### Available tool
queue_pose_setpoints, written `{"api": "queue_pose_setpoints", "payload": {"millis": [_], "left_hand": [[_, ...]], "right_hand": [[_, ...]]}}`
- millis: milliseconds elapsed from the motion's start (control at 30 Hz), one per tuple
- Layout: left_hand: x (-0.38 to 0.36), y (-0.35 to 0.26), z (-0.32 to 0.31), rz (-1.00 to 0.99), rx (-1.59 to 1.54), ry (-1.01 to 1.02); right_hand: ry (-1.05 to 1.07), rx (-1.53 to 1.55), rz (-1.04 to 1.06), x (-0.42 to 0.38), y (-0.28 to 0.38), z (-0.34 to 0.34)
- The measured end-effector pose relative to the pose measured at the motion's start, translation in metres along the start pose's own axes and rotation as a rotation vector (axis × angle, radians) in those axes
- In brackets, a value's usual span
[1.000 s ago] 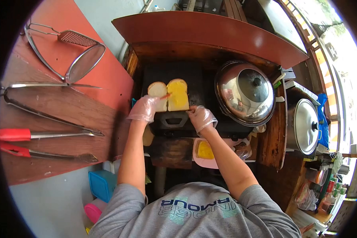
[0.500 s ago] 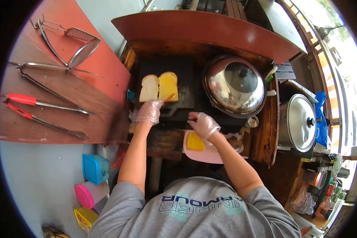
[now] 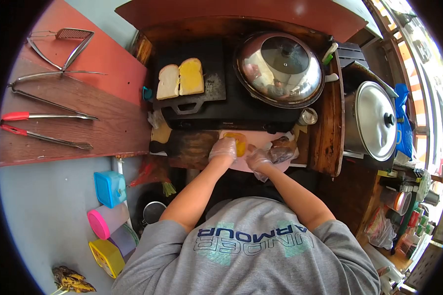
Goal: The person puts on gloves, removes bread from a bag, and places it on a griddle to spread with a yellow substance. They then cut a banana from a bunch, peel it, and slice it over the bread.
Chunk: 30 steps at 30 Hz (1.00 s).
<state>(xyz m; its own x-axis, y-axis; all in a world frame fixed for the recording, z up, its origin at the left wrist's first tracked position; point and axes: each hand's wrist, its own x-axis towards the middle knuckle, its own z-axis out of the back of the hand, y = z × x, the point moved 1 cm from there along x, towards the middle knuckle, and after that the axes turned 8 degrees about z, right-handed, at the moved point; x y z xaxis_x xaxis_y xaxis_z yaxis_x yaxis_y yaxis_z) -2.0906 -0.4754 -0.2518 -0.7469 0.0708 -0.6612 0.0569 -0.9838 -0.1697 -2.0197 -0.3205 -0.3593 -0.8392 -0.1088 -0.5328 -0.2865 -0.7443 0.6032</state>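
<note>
My left hand (image 3: pixel 223 149), in a clear plastic glove, is closed at the left edge of a flat yellow piece (image 3: pixel 240 144) on the pink board (image 3: pixel 241 166). My fingers partly cover that piece. Just to its right, my gloved right hand (image 3: pixel 259 159) has its fingers drawn together low over the board; what they hold, if anything, is hidden. A brown item in clear plastic (image 3: pixel 283 149) lies beside this hand. Beyond both hands, a pale bread slice (image 3: pixel 168 82) and a yellow-topped bread slice (image 3: pixel 191 77) lie side by side on the black griddle plate (image 3: pixel 214 84).
A large domed-lid pan (image 3: pixel 280 71) stands right of the griddle, with a small glass jar (image 3: pixel 308 116) below it. A big lidded pot (image 3: pixel 375 120) is farther right. Red-handled tongs (image 3: pixel 49 117) lie on the left wooden shelf (image 3: pixel 101 132).
My left hand has moved from the bread down to the board, and the orange stick-like thing no longer shows at the bread. My right hand has come lower. The view has shifted.
</note>
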Motion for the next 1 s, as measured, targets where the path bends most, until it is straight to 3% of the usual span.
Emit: {"api": "queue_pose_setpoints", "payload": {"millis": [67, 200, 333, 400, 433, 500, 567, 600, 700, 767, 800, 833, 900, 967, 1000], "left_hand": [[0.013, -0.004, -0.014, 0.042, -0.069, -0.005], [0.039, 0.004, -0.043, 0.086, -0.296, -0.031], [0.044, 0.014, -0.052, 0.066, -0.185, -0.029], [0.064, 0.032, -0.071, -0.171, -0.09, -0.034], [0.066, 0.036, -0.075, -0.174, -0.087, -0.033], [0.065, 0.046, -0.082, 0.009, -0.525, 0.029], [0.049, 0.048, -0.068, 0.019, -0.696, 0.069], [0.04, 0.049, -0.059, 0.033, -0.868, 0.108], [0.019, 0.063, -0.039, 0.132, -1.123, 0.215], [-0.01, 0.082, -0.01, 0.139, -1.259, 0.204], [-0.024, 0.095, 0.002, 0.147, -1.384, 0.209], [-0.034, 0.111, 0.011, 0.147, -1.398, 0.188], [-0.049, 0.145, 0.025, 0.13, -1.561, 0.035], [-0.056, 0.18, 0.033, 0.203, -1.546, -0.136], [-0.06, 0.194, 0.037, 0.26, -1.6, -0.178]], "right_hand": [[-0.033, 0.33, 0.141, -0.001, 0.016, 0.006], [-0.02, 0.193, 0.114, 0.019, -0.002, -0.019], [-0.022, 0.239, 0.107, 0.022, -0.007, -0.024], [0.006, 0.227, 0.077, 0.023, -0.007, -0.025], [0.01, 0.172, 0.077, 0.023, -0.007, -0.027], [0.01, 0.115, 0.076, 0.032, -0.018, -0.04], [-0.045, -0.007, 0.238, 0.052, -0.049, -0.072], [-0.049, -0.012, 0.24, 0.045, -0.041, -0.062], [0.282, -0.594, 0.342, 0.006, 0.0, -0.015], [0.239, -0.312, 0.171, -0.007, 0.013, 0.011], [0.241, -0.325, 0.192, -0.008, 0.037, 0.029], [0.381, -0.67, 0.385, -0.009, 0.064, 0.048], [0.51, -1.034, 0.587, -0.002, 0.115, 0.076], [0.052, -0.577, 0.398, 0.022, 0.182, 0.089], [-0.02, -0.53, 0.461, 0.032, 0.219, 0.093]]}}
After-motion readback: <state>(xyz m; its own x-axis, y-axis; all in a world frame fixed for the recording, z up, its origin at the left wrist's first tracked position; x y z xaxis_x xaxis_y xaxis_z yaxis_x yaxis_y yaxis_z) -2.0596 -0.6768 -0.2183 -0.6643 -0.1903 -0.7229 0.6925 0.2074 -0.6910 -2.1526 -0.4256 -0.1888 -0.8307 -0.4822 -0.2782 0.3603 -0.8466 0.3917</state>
